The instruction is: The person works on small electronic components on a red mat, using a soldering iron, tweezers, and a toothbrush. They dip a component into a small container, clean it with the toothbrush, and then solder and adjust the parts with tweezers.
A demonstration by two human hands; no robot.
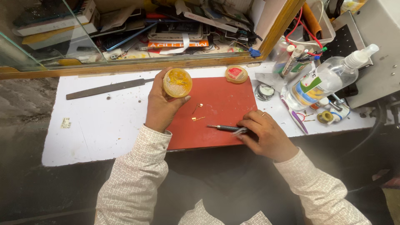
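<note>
My left hand holds a small round open tin of yellow paste above the far left edge of a red mat. My right hand grips a slim soldering iron with its tip pointing left, low over the mat. Two tiny brass-coloured parts lie on the mat between my hands. The tin's lid, round with a red label, rests at the mat's far edge.
A long flat metal file lies on the white bench at the left. A clear spray bottle, pens, a small round tin and a solder roll crowd the right. A glass-fronted case of clutter stands behind.
</note>
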